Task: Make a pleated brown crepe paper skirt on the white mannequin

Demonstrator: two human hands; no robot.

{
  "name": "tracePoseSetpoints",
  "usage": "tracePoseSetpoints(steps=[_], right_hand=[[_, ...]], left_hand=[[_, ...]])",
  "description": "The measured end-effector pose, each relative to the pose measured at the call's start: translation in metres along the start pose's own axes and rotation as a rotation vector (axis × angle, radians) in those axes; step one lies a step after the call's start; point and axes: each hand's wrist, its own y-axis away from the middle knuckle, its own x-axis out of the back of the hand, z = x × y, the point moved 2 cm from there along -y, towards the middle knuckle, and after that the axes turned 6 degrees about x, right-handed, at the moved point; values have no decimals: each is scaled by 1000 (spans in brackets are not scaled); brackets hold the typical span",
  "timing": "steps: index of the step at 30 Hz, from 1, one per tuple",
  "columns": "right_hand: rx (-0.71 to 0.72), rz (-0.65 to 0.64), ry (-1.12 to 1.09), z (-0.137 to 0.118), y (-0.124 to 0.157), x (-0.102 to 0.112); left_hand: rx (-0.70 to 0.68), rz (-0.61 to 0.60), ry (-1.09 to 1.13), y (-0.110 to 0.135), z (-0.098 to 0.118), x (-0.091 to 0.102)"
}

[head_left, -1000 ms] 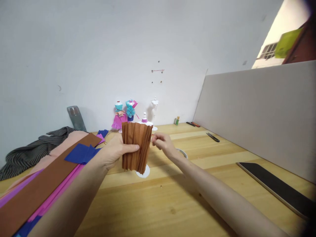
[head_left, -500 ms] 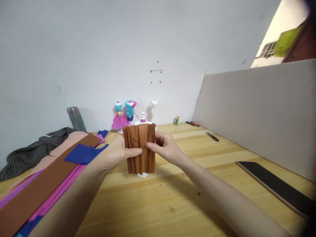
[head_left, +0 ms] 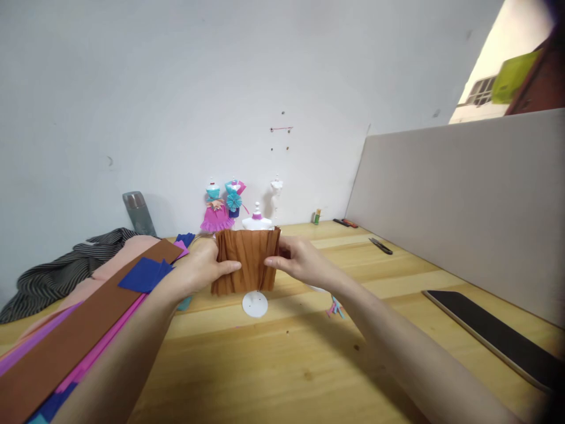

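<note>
A pleated brown paper piece [head_left: 247, 261] wraps the waist of a small white mannequin [head_left: 257, 222] that stands on a round white base [head_left: 255, 304]. My left hand [head_left: 200, 268] grips the paper's left side, thumb across its front. My right hand [head_left: 296, 261] pinches the right side, fingers closed on the pleats. The mannequin's stem is hidden behind the paper.
Long brown, pink and blue paper strips [head_left: 79, 330] lie at the left, with striped cloth [head_left: 57, 274] behind. Dressed mannequins [head_left: 223, 206] and a grey flask [head_left: 138, 213] stand by the wall. Scissors [head_left: 380, 245] and a dark tablet [head_left: 494, 335] lie to the right. A grey partition [head_left: 463, 200] borders the wooden table [head_left: 282, 365].
My right hand came in and took the paper's right side. Both hands lowered the pleated paper and spread it wider around the white mannequin, whose bust and base now show.
</note>
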Motion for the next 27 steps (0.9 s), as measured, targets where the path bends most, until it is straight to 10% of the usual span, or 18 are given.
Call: tracePoseSetpoints(steps=[27], right_hand=[[-42, 180, 256, 0, -4, -11]], left_hand=[[-140, 159, -302, -16, -18, -36]])
